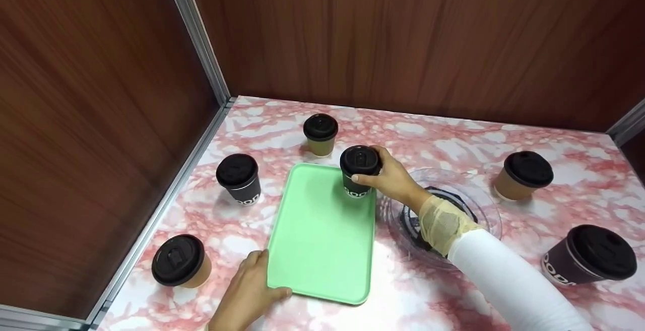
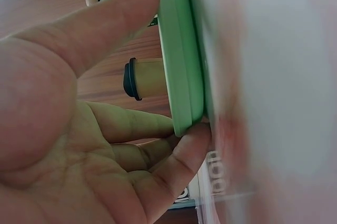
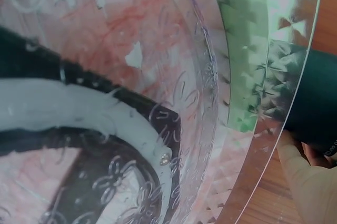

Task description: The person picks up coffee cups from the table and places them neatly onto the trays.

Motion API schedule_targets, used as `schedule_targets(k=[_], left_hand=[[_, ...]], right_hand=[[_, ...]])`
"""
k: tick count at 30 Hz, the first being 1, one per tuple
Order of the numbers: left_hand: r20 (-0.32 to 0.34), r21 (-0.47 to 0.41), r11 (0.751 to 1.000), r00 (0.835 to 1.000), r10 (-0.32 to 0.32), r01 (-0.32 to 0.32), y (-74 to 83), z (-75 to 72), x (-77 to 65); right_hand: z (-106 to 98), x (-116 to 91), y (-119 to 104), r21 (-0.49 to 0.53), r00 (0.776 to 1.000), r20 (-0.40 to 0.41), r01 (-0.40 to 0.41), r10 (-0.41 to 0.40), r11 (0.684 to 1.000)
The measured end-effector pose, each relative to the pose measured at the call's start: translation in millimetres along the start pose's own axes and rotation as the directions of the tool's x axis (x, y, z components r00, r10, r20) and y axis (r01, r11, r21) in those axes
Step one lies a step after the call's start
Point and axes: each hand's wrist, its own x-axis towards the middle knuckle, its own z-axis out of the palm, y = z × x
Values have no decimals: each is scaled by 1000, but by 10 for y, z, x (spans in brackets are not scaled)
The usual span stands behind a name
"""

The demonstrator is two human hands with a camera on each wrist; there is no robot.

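Note:
My right hand grips a dark paper coffee cup with a black lid, thumb in front. It is upright at the far right corner of a green tray; whether its base touches the tray is unclear. In the right wrist view, this dark cup is partly behind clear plastic. My left hand holds the tray's near left corner, with fingers along the left side and thumb at the front edge. The left wrist view shows the bent fingers against the tray's rim.
Under my right forearm lies a clear patterned plastic dish with a dark, white-marked shape in or beneath it. Lidded cups stand around: tan ones and dark ones. Brown wood-grain panels enclose the marbled table.

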Motion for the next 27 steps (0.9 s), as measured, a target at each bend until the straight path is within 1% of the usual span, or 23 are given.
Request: schedule_targets(k=[7, 9, 15, 22, 27], left_hand=[[-50, 16, 998, 996, 69, -68, -8, 5, -19], [-53, 18, 997, 996, 74, -73, -9, 7, -22], [-49, 16, 998, 997, 62, -62, -9, 5, -27], [-47, 14, 999, 997, 53, -52, -15, 13, -25], [-47, 16, 999, 998, 50, -49, -11, 13, -20]], right_hand=[[-6, -7, -1, -7, 1000, 6, 6, -6, 1000], [-6, -6, -2, -13, 1000, 6, 8, -8, 1000], [-2, -2, -12, -16, 1000, 13, 12, -12, 1000], [-12, -8, -10, -30, 999, 33, -17, 18, 999], [-52, -7, -39, 13, 999, 40, -17, 17, 1000]])
